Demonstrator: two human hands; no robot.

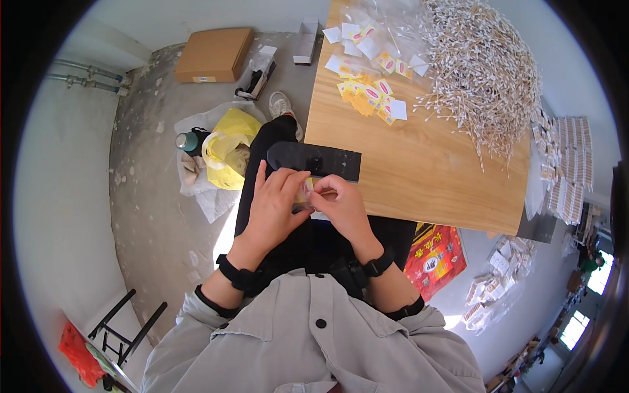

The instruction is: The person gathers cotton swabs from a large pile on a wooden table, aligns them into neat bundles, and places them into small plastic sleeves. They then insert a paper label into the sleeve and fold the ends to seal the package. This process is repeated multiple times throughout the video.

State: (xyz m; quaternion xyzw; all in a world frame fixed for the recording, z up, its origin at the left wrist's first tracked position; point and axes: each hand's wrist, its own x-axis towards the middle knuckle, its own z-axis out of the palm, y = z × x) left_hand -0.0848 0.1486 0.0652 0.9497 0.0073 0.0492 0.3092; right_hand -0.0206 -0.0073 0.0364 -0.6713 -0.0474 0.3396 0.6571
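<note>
Wooden surface (419, 164) carries a heap of cotton swabs (481, 72) and, left of that heap, scattered yellow-and-white packets (370, 95). Nearer the person than the heap, left hand (272, 209) and right hand (341, 203) meet, fingers pinched on a small clear packet (306, 193), mostly hidden between them; its contents cannot be made out.

Between the left hand (272, 206) and right hand (342, 203) sits a small packet (305, 191), yellow and clear. Just beyond them lies a black device (314, 160) on a pale wood-grain table (426, 170). Farther off, yellow-and-white sachets (370, 98) with red ovals, beside white-tipped swabs (478, 72).
</note>
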